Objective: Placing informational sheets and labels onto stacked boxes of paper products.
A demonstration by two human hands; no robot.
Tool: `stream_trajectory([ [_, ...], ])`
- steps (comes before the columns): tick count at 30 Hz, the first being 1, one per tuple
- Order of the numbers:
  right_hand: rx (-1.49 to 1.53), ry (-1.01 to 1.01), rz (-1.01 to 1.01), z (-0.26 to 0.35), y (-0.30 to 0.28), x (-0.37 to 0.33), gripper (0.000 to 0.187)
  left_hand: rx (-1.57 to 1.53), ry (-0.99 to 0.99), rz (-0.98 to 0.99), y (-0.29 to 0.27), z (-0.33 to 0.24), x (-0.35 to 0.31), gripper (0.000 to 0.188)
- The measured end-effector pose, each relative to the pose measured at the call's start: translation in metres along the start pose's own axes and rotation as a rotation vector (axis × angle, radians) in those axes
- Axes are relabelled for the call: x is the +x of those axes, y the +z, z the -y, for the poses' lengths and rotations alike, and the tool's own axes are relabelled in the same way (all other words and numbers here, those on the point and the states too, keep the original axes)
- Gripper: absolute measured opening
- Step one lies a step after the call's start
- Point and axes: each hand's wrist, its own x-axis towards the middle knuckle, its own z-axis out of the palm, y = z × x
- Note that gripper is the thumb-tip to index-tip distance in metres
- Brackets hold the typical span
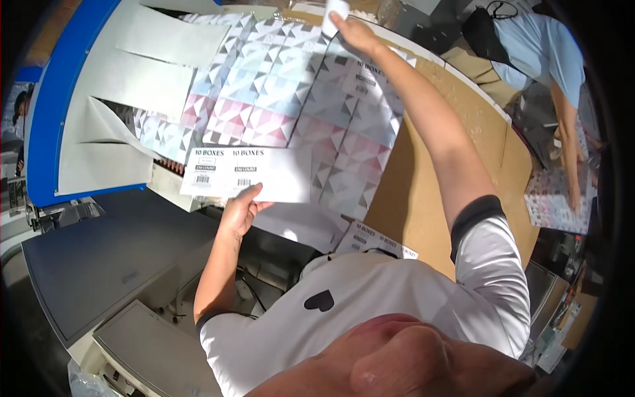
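My left hand [243, 210] pinches the lower edge of a white label sheet [283, 177] printed with black text and barcodes. The sheet lies level over the near end of packs [254, 99] patterned with grey, blue and pink triangles. At the far edge of the surface, my right arm is stretched out. My right hand [356, 33] grips a small white object [334, 18], whose kind I cannot make out. Below that hand lies another patterned pack [337, 142], with a similar white label [365, 81] near its far end.
At left stands a blue-framed machine [56, 106] with white hanging flaps [149, 73]; patterned packs reach under them. Brown cardboard [456, 152] covers the surface on the right. More labels [372, 239] lie close to my body. A person in light blue [539, 49] bends over another patterned pack [555, 202].
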Motion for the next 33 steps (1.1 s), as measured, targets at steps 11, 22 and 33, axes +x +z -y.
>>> stream_trajectory([
  [11,-0.374,-0.061,0.104,-0.007,0.047,0.036,0.077,-0.011,-0.046,-0.027,0.000,-0.012,0.015,0.029],
  [22,-0.176,0.172,0.203,-0.078,0.026,0.001,0.080,0.040,-0.493,0.409,0.005,0.005,0.052,0.042],
  [33,-0.608,-0.473,-0.243,0.050,0.060,-0.091,0.017,0.070,-0.221,0.567,0.000,-0.034,0.046,0.038],
])
